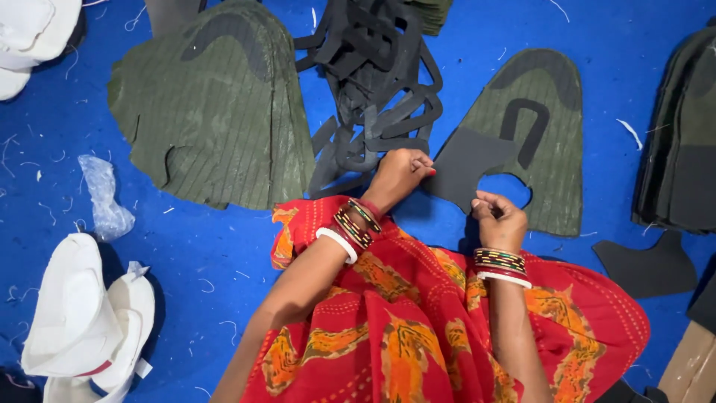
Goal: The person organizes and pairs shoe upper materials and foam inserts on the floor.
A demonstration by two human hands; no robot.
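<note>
My left hand (400, 173) pinches the near left edge of a dark grey foam piece (468, 168). That piece lies on an olive green shoe-upper fabric cutout (556, 142) on the blue surface. My right hand (497, 218) grips the same foam piece at its lower right edge, beside the cutout's round notch. Both wrists wear bangles. Just beyond my left hand lies a tangle of black U-shaped foam cutouts (373, 82). A red and orange patterned cloth (418, 313) covers my lap below both arms.
A stack of olive green fabric cutouts (216, 104) lies at upper left. White shaped pieces (82, 321) sit at lower left and at the top left corner, with a crumpled clear plastic bag (104, 198) between. Dark stacked pieces (682, 142) stand at right; a black foam scrap (645, 265) lies nearby.
</note>
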